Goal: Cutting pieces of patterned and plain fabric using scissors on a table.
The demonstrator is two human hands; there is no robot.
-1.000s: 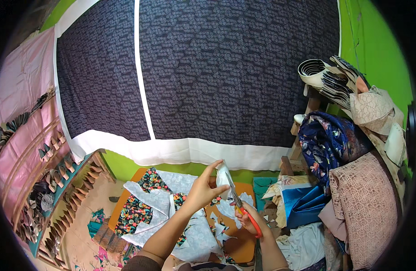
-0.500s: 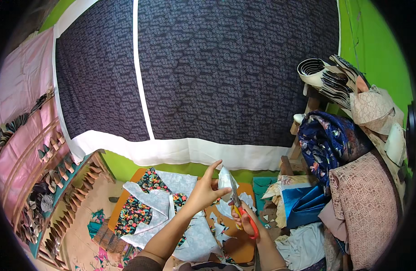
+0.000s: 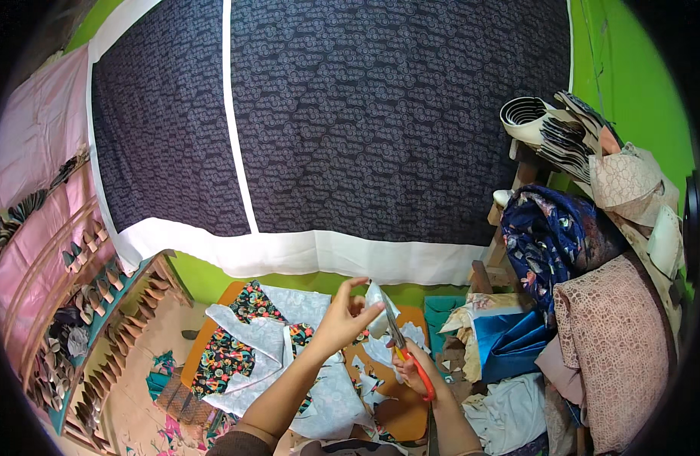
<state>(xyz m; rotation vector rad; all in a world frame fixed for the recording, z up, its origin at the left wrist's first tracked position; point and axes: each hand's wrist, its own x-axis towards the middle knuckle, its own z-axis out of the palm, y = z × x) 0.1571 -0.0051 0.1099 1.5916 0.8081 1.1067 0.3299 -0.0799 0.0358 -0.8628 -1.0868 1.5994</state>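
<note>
A small pointed piece of whitish material (image 3: 374, 296) is pinched in my left hand (image 3: 341, 318), between thumb and fingers. My right hand (image 3: 412, 363) grips scissors (image 3: 427, 385) with red and yellow handles. Their blades point up and away from me, along the right side of the piece, and look nearly together. Below my hands, floral-printed fabric (image 3: 228, 353) with a pale grey-white underside (image 3: 340, 387) lies folded on an orange-brown table (image 3: 404, 414). White offcuts (image 3: 371, 385) are scattered beside it.
At the left stands a rack (image 3: 126, 346) with rows of shoe forms. To the right are a blue folded material (image 3: 509, 342), a dark floral cloth (image 3: 536, 235) and pink lace-patterned fabric (image 3: 616, 327). A dark patterned sheet (image 3: 395, 129) hangs ahead. Scraps (image 3: 171, 429) litter the floor.
My left index finger has bent down from its raised position toward the piece. The scissor handles have come closer together, and the piece has tilted slightly.
</note>
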